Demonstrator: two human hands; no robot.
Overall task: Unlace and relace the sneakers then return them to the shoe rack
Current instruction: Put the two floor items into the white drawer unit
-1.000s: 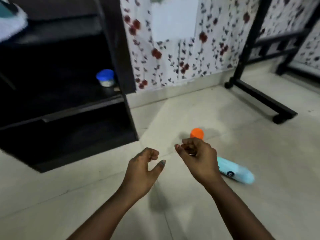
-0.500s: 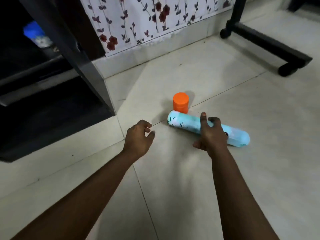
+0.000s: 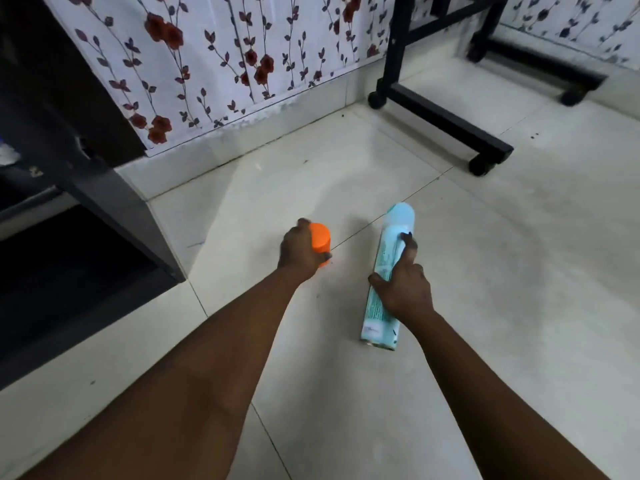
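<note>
No sneakers or laces are in view. My left hand grips an orange cap that sits on the tiled floor. My right hand holds a light blue spray can, fingers wrapped round its middle, index finger stretched along its side. The can points away from me with its base nearest me; I cannot tell whether it touches the floor. The dark rack stands at the left, its lower shelf in shadow.
A black metal frame on small wheels stands at the back right against the floral wall. Pale floor tiles spread to the right and towards me.
My left hand has reached forward and taken hold of the orange cap. My right hand has turned the spray can from lying crosswise to pointing away from me. The view has tilted further down.
</note>
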